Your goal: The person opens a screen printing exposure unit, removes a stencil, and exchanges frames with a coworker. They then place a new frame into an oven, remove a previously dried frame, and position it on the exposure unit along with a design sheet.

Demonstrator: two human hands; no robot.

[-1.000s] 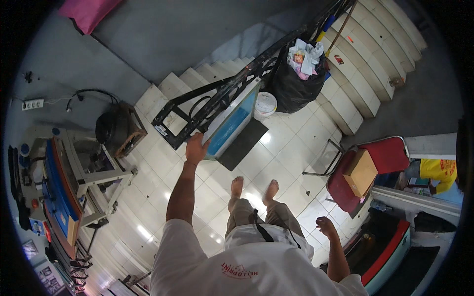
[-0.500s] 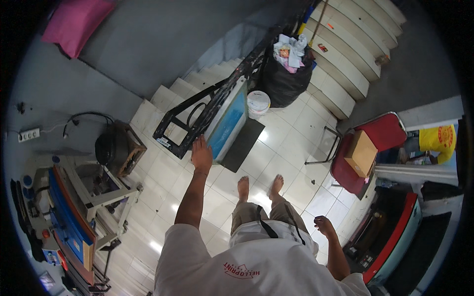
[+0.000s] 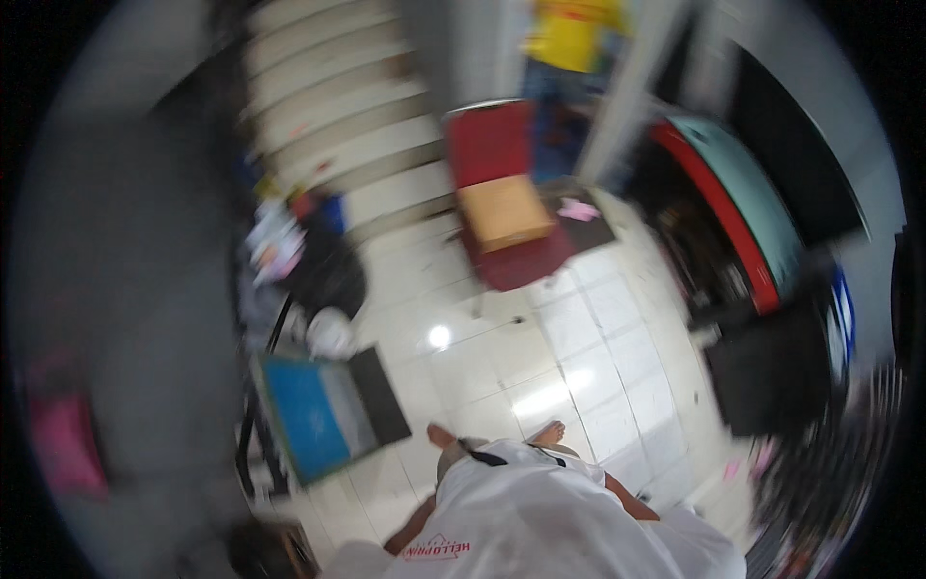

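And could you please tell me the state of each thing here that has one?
Blue-panelled frame: tilted, face showing
Black bag: open, stuffed with pale scraps
White bucket: upright; too blurred to tell if lidded
Red chair: unfolded, in use as a stand
Cardboard box: on the red chair
Both hands: out of sight

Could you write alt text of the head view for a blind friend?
Blurred view down a person's white shirt, both hands out of sight, bare feet on a tiled floor. A blue framed panel stands at left; ahead, a red chair beside stairs holds a cardboard box.
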